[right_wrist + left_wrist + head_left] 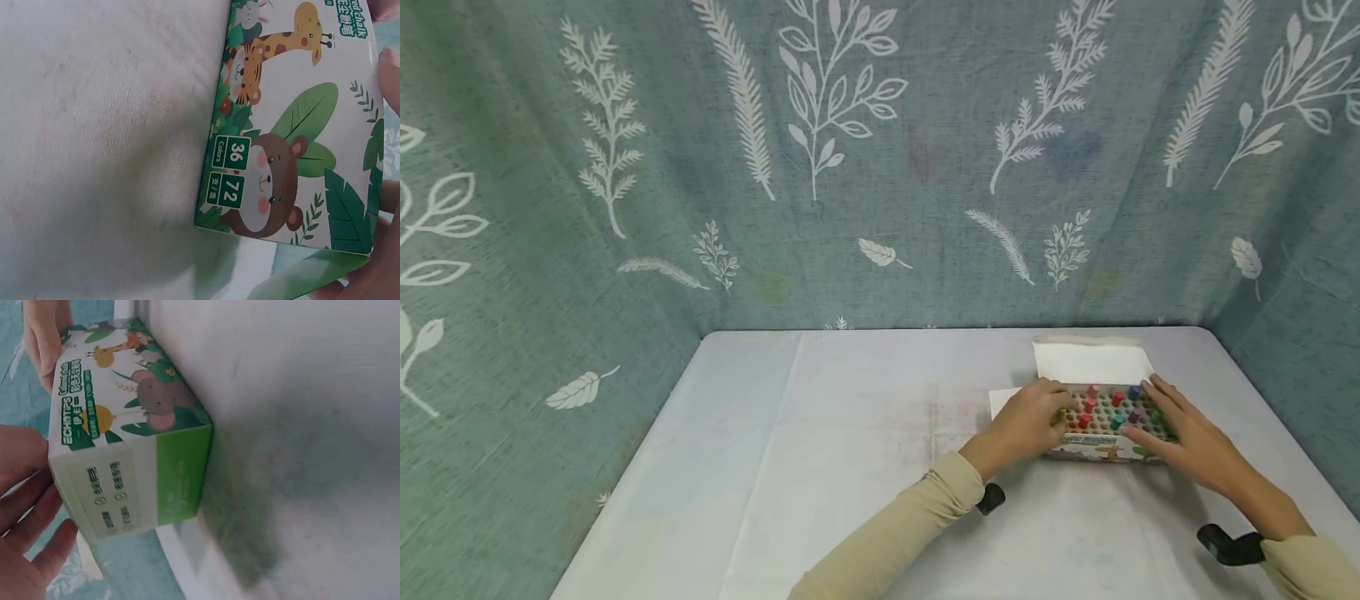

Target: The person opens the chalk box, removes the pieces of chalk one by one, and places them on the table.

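An open chalk box (1097, 451) printed with animals stands at the right of the table. Red, blue, teal, purple and green chalk sticks (1117, 399) stand in its grid of holes. At its left end my left hand (1028, 419) pinches a yellow-green chalk stick (1062, 414) over the holes; in the left wrist view the box hides those fingertips. My right hand (1198, 437) rests on the right end, thumb on top near the front and straight fingers toward the back corner. The right wrist view shows the box's bear-printed front (269, 181).
The raised white lid (1093, 360) stands behind the box, and a white side flap (1002, 400) sticks out left. A white cloth (835, 467) covers the table. Patterned green-grey curtains (880, 167) enclose the back and sides. Black wrist camera mounts (1231, 546) hang below the wrists.
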`<state>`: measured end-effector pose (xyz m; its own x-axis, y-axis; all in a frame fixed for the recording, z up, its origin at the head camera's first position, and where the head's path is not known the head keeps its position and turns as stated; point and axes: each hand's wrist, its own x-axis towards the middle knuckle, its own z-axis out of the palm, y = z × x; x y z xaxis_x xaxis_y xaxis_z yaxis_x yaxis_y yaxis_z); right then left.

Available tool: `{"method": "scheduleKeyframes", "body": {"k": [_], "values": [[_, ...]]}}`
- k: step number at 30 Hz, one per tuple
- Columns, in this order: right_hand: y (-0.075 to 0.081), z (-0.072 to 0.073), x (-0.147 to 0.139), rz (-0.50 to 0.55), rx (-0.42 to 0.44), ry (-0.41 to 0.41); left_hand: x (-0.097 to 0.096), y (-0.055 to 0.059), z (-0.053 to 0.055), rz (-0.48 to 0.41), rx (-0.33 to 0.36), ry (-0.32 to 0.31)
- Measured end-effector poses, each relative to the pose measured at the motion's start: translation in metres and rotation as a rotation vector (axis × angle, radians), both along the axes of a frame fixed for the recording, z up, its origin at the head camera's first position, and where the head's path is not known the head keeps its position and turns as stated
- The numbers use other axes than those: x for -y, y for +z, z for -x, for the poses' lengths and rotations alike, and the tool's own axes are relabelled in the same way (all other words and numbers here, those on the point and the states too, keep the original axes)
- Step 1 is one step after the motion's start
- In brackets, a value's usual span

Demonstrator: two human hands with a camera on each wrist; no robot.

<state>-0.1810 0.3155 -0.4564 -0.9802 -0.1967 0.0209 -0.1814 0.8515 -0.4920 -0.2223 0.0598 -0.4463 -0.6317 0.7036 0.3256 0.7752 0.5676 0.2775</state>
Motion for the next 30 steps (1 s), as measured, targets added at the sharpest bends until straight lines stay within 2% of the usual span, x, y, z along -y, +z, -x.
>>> {"method": "scheduleKeyframes", "body": {"k": [6,12,19,23,26,30], "values": [[-0.004,-0.003,0.001,0.036,-0.002,-0.014,-0.010,0.005,0.001,0.125,-0.093,0.017],[-0.005,-0.002,0.001,0.058,-0.011,-0.023,-0.015,0.010,0.003,0.231,-0.068,0.040],[-0.004,-0.003,-0.003,0.066,0.004,-0.026,-0.018,0.012,0.005,0.232,-0.061,0.008],[-0.004,-0.003,-0.003,0.081,-0.005,-0.018,-0.017,0.015,0.005,0.233,-0.054,0.017],[-0.004,-0.003,-0.002,0.088,-0.020,-0.010,-0.015,0.017,0.006,0.227,-0.069,0.023],[-0.003,-0.002,-0.001,0.087,-0.025,-0.006,-0.011,0.018,0.007,0.204,-0.092,0.001]]}}
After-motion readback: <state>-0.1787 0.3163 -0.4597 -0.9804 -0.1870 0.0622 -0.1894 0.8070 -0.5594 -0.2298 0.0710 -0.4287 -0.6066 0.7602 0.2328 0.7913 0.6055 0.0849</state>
